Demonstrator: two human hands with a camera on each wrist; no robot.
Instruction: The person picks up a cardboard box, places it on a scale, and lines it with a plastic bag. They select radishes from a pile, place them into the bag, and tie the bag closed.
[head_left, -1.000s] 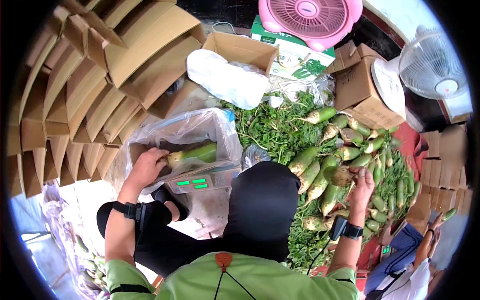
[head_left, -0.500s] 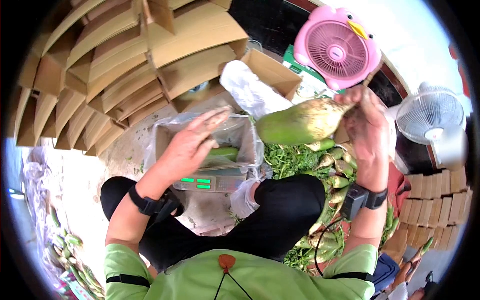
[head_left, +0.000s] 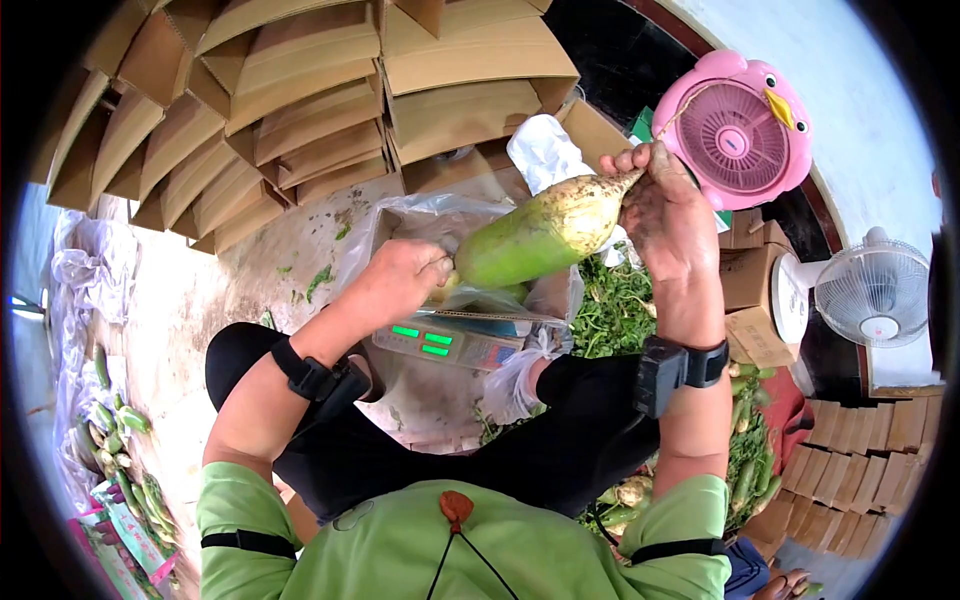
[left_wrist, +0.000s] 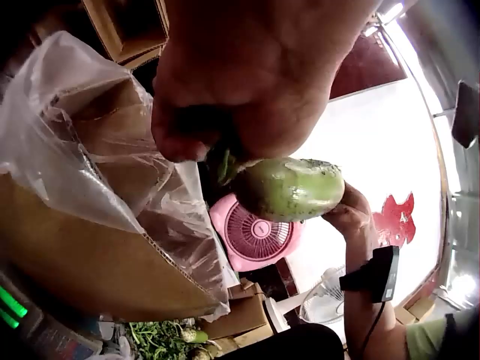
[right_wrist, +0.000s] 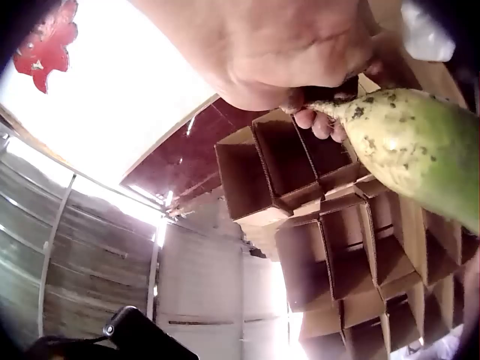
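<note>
A large green radish [head_left: 540, 235] with a pale, dirt-speckled root end is held up in front of the plastic-lined carton [head_left: 358, 262]. My right hand [head_left: 672, 225] grips the thin root tail, its fingers curled round it in the right wrist view. At the other end, my left hand [head_left: 395, 285] pinches the short green leaf stub [left_wrist: 225, 165], partly hidden behind the fingers. The carton stands on a scale [head_left: 430, 345] with lit green digits. Part of another green radish [head_left: 512, 292] shows inside it.
Stacked open cartons [head_left: 300, 100] fill the back left. A pink fan [head_left: 738, 140] and a white fan [head_left: 872, 292] stand at the right. Radish leaves [head_left: 612, 312] and more radishes lie beside my right leg. Vegetables [head_left: 120, 440] lie on the floor at far left.
My right hand has lifted the radish from the pile and brought it over toward the carton. My left hand has left the radish in the carton and now pinches the raised one's stub.
</note>
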